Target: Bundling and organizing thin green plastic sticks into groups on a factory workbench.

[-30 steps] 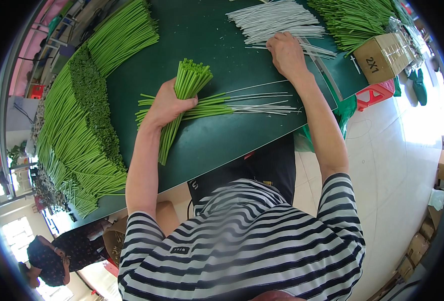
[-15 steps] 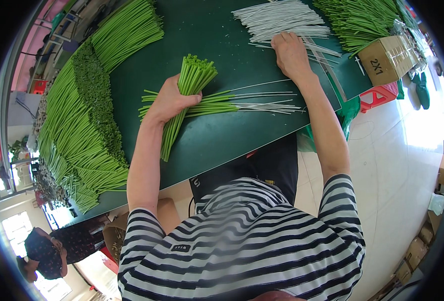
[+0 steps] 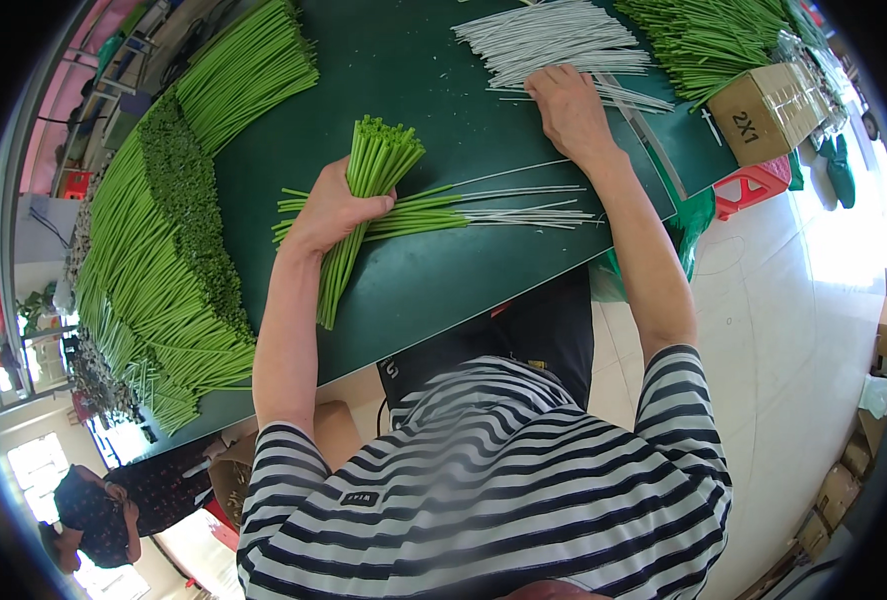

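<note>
My left hand (image 3: 335, 208) is wrapped round a thick bundle of green plastic stems (image 3: 385, 155), held tilted with its blunt ends up. Beneath that hand, more green stems (image 3: 428, 220) lie across the table, with thin white wires (image 3: 533, 215) sticking out of their right ends. At the far right my right hand (image 3: 568, 105) bends its fingers down onto the near edge of a pile of white wires (image 3: 553, 42). Its fingertips are closed together at the wires there, though the exact number pinched is hidden.
Long rows of green stems (image 3: 143, 260) cover the left of the dark green table (image 3: 443, 285). Another green heap (image 3: 708, 40) and a cardboard box (image 3: 763, 115) stand at the far right, above a red stool (image 3: 748, 190). A person (image 3: 103, 510) is at the lower left.
My right hand has shifted slightly left along the near edge of the wire pile. My left hand keeps its hold on the green bundle. The view has moved a little.
</note>
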Demonstrator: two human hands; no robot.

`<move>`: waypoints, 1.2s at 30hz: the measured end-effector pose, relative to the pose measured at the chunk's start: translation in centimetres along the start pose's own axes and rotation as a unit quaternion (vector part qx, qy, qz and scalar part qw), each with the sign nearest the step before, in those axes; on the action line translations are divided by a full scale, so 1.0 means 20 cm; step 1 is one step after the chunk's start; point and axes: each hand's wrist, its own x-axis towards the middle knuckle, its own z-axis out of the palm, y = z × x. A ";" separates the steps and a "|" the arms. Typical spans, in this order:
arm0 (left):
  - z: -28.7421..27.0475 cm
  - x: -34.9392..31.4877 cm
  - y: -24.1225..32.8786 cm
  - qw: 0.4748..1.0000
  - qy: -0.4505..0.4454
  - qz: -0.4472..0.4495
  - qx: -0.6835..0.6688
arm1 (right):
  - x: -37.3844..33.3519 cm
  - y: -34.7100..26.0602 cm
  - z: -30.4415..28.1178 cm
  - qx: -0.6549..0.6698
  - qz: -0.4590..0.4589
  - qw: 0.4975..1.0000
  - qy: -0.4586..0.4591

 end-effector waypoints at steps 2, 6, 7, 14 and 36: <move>-0.01 0.01 0.00 1.000 -0.005 0.000 0.018 | 0.02 -0.02 -0.06 0.034 -0.003 0.999 0.035; -0.01 0.01 0.00 1.000 -0.013 0.003 0.019 | 0.01 -0.15 -0.14 0.120 -0.012 0.991 0.065; -0.01 0.01 0.01 1.000 -0.014 0.001 0.017 | 0.00 -0.20 -0.15 0.193 -0.003 0.980 0.053; -0.02 0.01 0.03 0.999 -0.025 -0.010 0.026 | -0.06 -0.40 -0.15 0.332 0.022 0.942 0.035; -0.01 0.00 0.04 0.999 -0.038 -0.005 0.017 | -0.03 -0.39 -0.11 0.298 -0.039 0.953 -0.039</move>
